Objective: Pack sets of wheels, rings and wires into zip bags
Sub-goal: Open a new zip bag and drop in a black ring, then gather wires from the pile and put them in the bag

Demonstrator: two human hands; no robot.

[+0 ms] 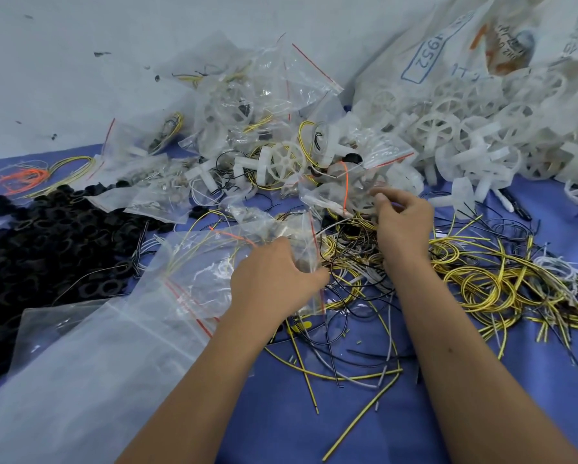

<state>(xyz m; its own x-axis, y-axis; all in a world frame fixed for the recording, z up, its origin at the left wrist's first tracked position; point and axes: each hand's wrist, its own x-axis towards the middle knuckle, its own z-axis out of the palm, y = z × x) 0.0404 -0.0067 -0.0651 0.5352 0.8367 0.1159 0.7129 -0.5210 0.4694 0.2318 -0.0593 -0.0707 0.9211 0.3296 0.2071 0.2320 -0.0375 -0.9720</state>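
My left hand (274,279) grips a small clear zip bag (301,242) with a red strip, holding it over the wire pile. My right hand (401,222) reaches into the tangle of yellow, black and white wires (481,272), its fingers curled and pinching at strands near the top of the pile. White spoked wheels (448,128) lie heaped at the back right, spilling from a large white sack. Black rings (53,236) form a heap at the left. Filled zip bags (247,105) are piled at the back centre.
A stack of empty clear zip bags (113,329) lies at the lower left on the blue table cover (314,413). Orange and yellow wire bundles (36,175) sit at the far left. A white wall (113,45) rises behind the table.
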